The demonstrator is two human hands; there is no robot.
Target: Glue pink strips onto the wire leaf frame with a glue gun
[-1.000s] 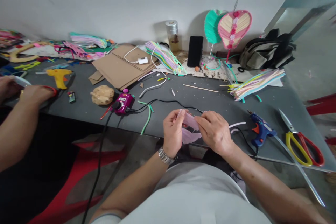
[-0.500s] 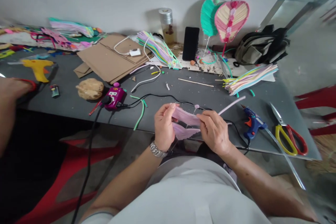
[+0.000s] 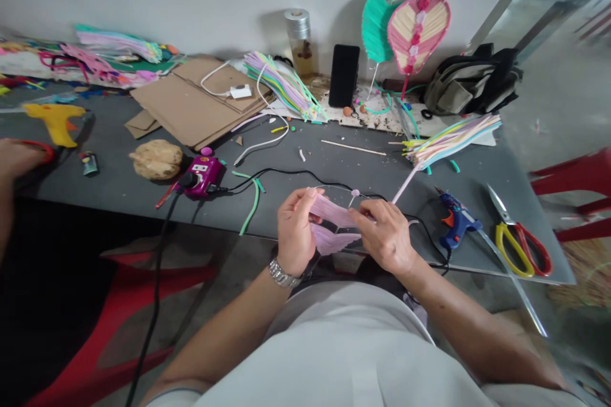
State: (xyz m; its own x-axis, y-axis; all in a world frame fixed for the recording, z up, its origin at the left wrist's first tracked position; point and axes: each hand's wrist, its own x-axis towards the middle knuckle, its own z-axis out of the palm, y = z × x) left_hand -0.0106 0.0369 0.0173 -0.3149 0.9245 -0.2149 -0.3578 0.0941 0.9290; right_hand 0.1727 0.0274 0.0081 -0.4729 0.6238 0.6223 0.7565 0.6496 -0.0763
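Over the near edge of the grey table (image 3: 363, 168), both my hands grip a pale pink fuzzy wing-shaped piece (image 3: 331, 211) made of pipe cleaners. My left hand (image 3: 293, 232), a watch on its wrist, pinches the piece's left end. My right hand (image 3: 386, 235) pinches the right side, and a pink pipe cleaner (image 3: 405, 183) sticks up and to the right from its fingers. A second pink lobe (image 3: 329, 241) hangs below, between my hands.
A blue glue gun (image 3: 456, 221) and yellow-red scissors (image 3: 518, 243) lie to the right. A purple power strip (image 3: 203, 173) with a black cable, cardboard (image 3: 191, 105), pipe-cleaner bundles (image 3: 451, 140), a phone (image 3: 344, 75) and a bag (image 3: 470, 84) sit further back. Another person's hand (image 3: 16, 159) rests far left.
The pink pipe cleaner in my right hand has swung from lying low to pointing up and right. The camera shifted right, so the table slid left. My hands stay on the pink piece.
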